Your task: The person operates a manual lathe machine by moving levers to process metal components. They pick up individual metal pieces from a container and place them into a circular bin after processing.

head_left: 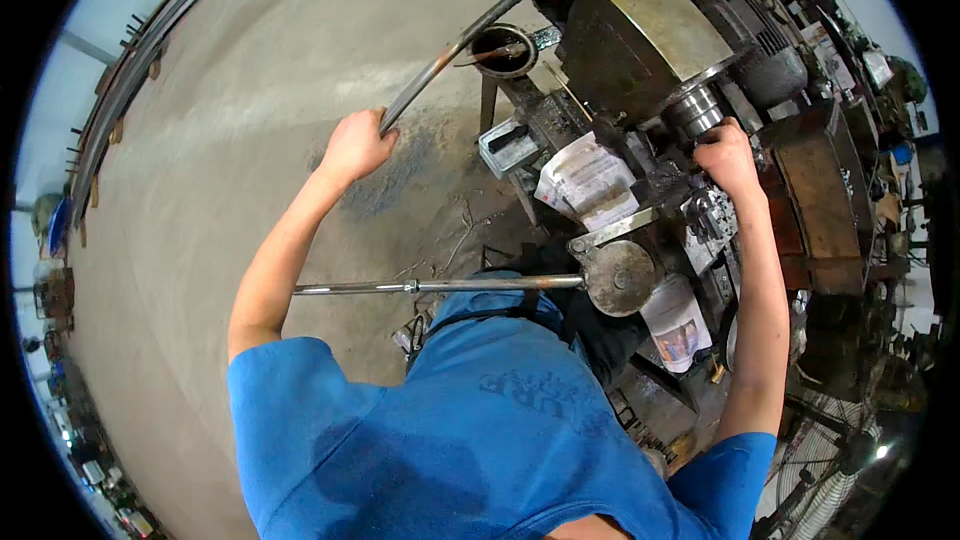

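Observation:
My left hand [357,148] is wrapped round the lower end of a long metal lever [450,55], which slants up to the right toward the top of a greasy machine [640,45]. Under the machine's housing, a shiny round steel spindle [697,112] sticks out. My right hand [728,158] is closed right beside the spindle's end, its fingers curled. Whatever lies in those fingers is hidden. In front of my waist a second rod [470,284] runs sideways to a round metal disc [620,278].
An electric motor [760,40] adjoins the housing. Left of it are a dark round pot [503,50] with a brush-like stick and a small grey tray [510,148]. Stained paper sheets [588,180] lie on the machine. A rusty metal box [818,185] stands at the right.

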Tool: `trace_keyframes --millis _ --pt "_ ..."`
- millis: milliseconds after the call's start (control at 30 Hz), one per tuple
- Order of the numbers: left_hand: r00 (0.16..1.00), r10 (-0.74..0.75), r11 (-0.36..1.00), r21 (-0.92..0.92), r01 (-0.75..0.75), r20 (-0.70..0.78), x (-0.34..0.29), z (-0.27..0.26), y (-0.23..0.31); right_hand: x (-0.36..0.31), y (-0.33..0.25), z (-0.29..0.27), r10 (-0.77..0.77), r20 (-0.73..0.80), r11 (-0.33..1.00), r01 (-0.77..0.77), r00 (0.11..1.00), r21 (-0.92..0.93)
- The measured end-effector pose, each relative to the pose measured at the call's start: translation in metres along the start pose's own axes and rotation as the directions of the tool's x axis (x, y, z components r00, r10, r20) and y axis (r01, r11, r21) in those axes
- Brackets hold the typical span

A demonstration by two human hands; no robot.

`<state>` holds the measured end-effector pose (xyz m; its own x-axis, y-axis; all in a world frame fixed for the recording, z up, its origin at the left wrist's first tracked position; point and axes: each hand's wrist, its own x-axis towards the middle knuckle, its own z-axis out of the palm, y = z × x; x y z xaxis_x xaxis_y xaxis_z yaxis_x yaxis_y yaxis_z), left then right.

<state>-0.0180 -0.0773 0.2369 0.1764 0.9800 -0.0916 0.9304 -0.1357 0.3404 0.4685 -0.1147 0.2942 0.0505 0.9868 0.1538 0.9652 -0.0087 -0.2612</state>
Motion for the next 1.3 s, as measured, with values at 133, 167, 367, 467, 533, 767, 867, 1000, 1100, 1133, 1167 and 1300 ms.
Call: trace_keyframes --millis 133,167,367,467,533,767,867,1000,1100,1133,1167,1300 --pt "0.999 -0.034 0.995 0.092 0.033 0.011 0.005 -0.005 0.008 0.007 -0.021 -0.021 0.272 0.002 0.948 -0.269 0.962 0.17" --pt "0.999 -0.044 0.992 0.121 0.044 0.004 0.008 -0.004 0.006 0.011 -0.018 -0.019 0.237 -0.003 0.965 -0.235 0.971 0.115" --pt "0.985 0.082 0.914 0.406 -0.013 -0.154 0.07 -0.035 -0.077 0.014 -0.01 -0.015 0.185 -0.029 0.976 -0.181 0.982 0.121" --pt "0.939 0.289 0.806 0.576 -0.133 -0.187 0.118 -0.06 -0.119 0.018 -0.018 -0.013 0.187 -0.058 0.974 -0.178 0.981 0.14" --pt "0.942 0.297 0.805 0.571 -0.161 -0.154 0.131 -0.057 -0.12 0.015 -0.009 -0.006 0.203 -0.06 0.976 -0.197 0.977 0.096" --pt "0.9 0.219 0.961 0.245 -0.132 -0.377 0.13 -0.034 -0.089 -0.012 -0.031 -0.029 0.151 -0.17 0.988 -0.148 0.974 0.032" --pt "0.586 0.308 0.88 -0.01 -0.476 -0.749 0.119 0.01 -0.015 -0.055 -0.023 -0.064 0.052 -0.412 0.996 -0.019 0.91 0.085" --pt "0.995 0.066 0.936 -0.349 -0.037 0.072 0.134 0.161 0.001 -0.137 0.014 -0.087 0.196 -0.438 0.973 -0.119 0.877 0.198" --pt "0.941 0.189 0.976 0.05 -0.211 0.279 0.119 0.23 0.05 -0.223 0.046 -0.093 0.353 -0.408 0.931 -0.358 0.842 0.068" --pt "0.933 0.228 0.944 0.171 -0.281 0.277 0.107 0.218 0.088 -0.262 0.061 -0.088 0.446 -0.413 0.882 -0.469 0.794 0.05" --pt "0.899 0.328 0.886 0.234 -0.399 0.291 0.113 0.216 0.082 -0.29 0.067 -0.086 0.533 -0.371 0.835 -0.542 0.76 0.09" --pt "0.742 0.431 0.526 0.525 -0.669 0.514 0.154 0.188 0.093 -0.421 0.117 -0.067 0.776 -0.32 0.587 -0.808 0.544 0.05"
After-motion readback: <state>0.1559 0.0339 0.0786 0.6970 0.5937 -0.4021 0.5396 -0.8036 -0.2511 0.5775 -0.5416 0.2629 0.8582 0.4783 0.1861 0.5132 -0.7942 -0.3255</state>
